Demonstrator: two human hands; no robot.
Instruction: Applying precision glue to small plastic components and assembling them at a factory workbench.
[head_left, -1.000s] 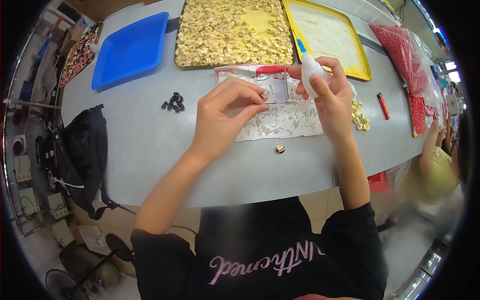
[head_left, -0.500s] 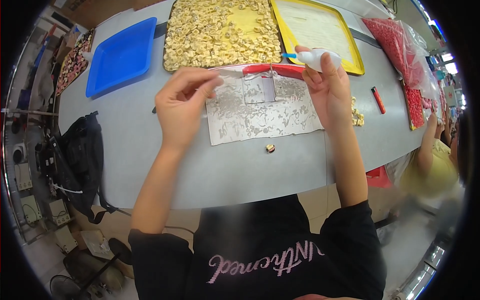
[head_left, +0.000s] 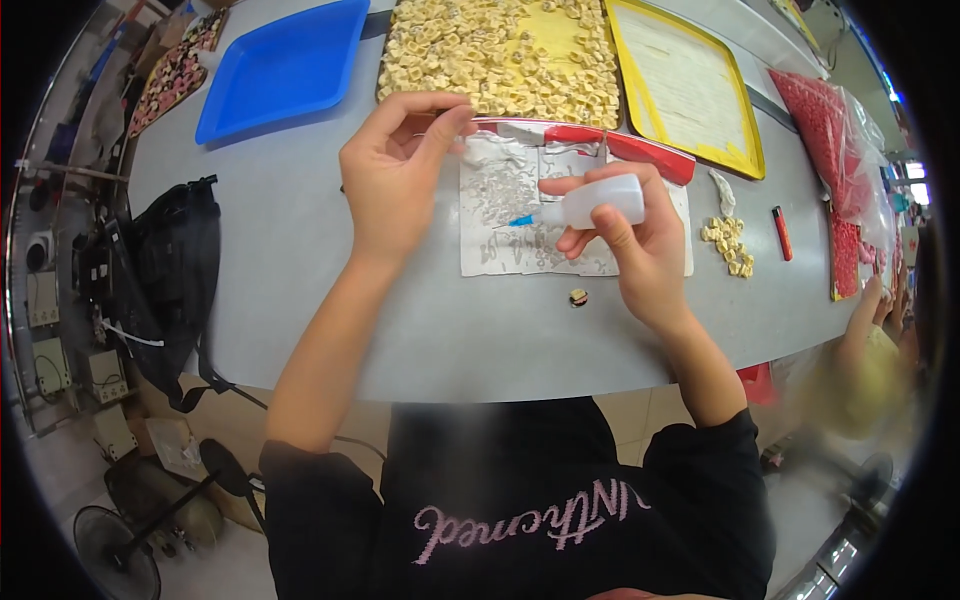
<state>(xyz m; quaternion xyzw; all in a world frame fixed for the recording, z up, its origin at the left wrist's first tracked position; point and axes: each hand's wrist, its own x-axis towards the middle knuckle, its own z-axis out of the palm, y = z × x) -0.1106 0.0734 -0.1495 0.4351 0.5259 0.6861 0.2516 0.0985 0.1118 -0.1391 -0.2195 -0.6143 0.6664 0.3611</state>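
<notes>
My right hand (head_left: 650, 250) is closed around a translucent white squeeze bottle (head_left: 603, 203). The bottle's thin blue dispensing tip (head_left: 521, 221) points left, above a paper-like sheet (head_left: 500, 262) spotted with grey smears. My left hand (head_left: 400, 170) is raised over the sheet's far left corner, thumb and fingers pinched together. Whatever lies between those fingertips is too small to make out. Just in front of the sheet, a small cream-and-dark piece (head_left: 578, 297) rests on the grey table. Part of a thin metal frame on the sheet is hidden behind my right hand.
A tray of many pale yellow pieces (head_left: 500, 70) stands behind the sheet, between a blue tray (head_left: 280, 75) and a yellow-rimmed tray (head_left: 755, 140). At right are loose yellow pieces (head_left: 728, 240), a red stick-like object (head_left: 781, 235), a bag of red pieces (head_left: 815, 130) and another person's arm (head_left: 863, 315).
The bottle has come lower and left, its tip now over the sheet. My left hand stays pinched. The whole view has shifted, showing the table further right.
</notes>
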